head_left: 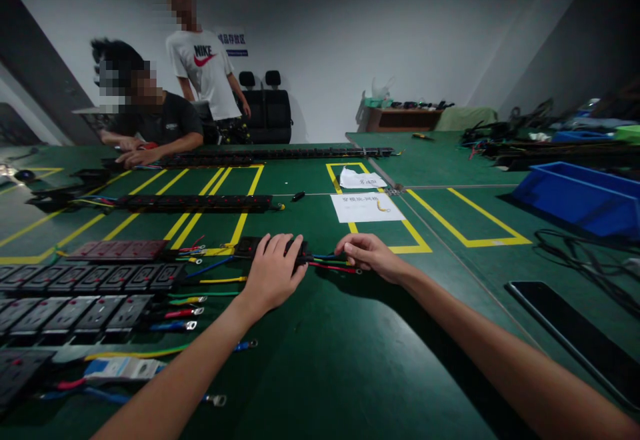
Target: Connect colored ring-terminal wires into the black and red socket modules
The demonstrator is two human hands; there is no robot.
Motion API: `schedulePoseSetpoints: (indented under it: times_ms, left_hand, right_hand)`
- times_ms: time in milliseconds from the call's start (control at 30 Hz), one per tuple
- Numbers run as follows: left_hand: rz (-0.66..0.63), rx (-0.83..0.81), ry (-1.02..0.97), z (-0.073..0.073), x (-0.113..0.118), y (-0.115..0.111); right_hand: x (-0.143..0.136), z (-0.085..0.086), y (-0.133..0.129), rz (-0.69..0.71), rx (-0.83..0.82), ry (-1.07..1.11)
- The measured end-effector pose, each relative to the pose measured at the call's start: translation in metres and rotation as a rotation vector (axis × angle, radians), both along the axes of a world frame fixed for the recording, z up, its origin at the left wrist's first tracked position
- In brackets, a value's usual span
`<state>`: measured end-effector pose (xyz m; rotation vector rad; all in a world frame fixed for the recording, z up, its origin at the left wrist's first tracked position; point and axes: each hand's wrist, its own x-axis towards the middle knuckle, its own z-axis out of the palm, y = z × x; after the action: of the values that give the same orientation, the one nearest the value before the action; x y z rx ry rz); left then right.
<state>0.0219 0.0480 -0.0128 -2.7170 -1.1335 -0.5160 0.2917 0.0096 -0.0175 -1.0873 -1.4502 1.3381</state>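
Note:
My left hand lies over a small black socket module on the green table, its fingers curled across the top and the thumb at the right end. Blue, green and red wires come out of that end. My right hand pinches the blue wire near its tip, which the fingers hide. The red wire ends in a ring terminal just below the right hand. Left of the module, a dark red socket strip and a black socket strip lie with coloured leads pointing towards it.
More socket strips with ring-ended wires line the left side. Ahead are a paper sheet, yellow tape outlines and long black strips. To the right are a blue bin, black cables and a phone. Two people are across the table.

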Motion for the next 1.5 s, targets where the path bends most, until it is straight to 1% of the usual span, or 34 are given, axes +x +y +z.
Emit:
schedulePoseSetpoints:
  times_ms: [100,167,200,267,367,433,567,667,733,867,967,1200,1500]
  left_hand:
    - [0.007,-0.005,0.009,0.001,0.000,0.000]
    - [0.010,-0.008,0.012,0.002,0.000,0.000]
    - [0.010,-0.009,0.012,0.002,0.000,0.000]
    - [0.006,-0.011,0.008,0.003,0.000,0.000]
    - [0.002,-0.019,-0.002,0.003,-0.001,0.000]
    - [0.004,-0.026,-0.001,0.003,-0.001,0.000]
    - [0.011,-0.026,0.012,0.002,0.000,0.000]
    - [0.020,-0.014,0.024,0.002,0.000,0.000]
    - [0.025,-0.008,0.030,0.001,0.000,0.000]
    - [0.027,-0.002,0.031,0.001,0.000,0.000]
    - [0.026,-0.003,0.029,0.001,0.000,0.000]
    - [0.023,-0.012,0.030,0.002,-0.001,0.000]
    - [0.021,-0.019,0.029,0.000,-0.001,0.001]
  right_hand:
    - [0.000,-0.002,0.001,-0.069,-0.050,0.064]
    - [0.000,-0.003,0.002,-0.155,-0.042,0.050]
    - [0.000,-0.004,0.003,-0.208,-0.013,0.012]
    - [0.001,-0.006,0.004,-0.306,0.103,-0.130]
    - [0.003,-0.009,0.006,-0.362,0.277,-0.344]
    - [0.004,-0.010,0.005,-0.355,0.309,-0.419]
    - [0.004,-0.011,0.004,-0.315,0.288,-0.586]
    - [0.004,-0.013,0.005,-0.277,0.278,-0.647]
    - [0.006,-0.015,0.006,-0.267,0.269,-0.638]
    - [0.009,-0.019,0.008,-0.234,0.232,-0.551]
    - [0.009,-0.020,0.009,-0.226,0.219,-0.516]
    - [0.008,-0.016,0.007,-0.232,0.227,-0.536]
    - [0.009,-0.020,0.009,-0.249,0.249,-0.579]
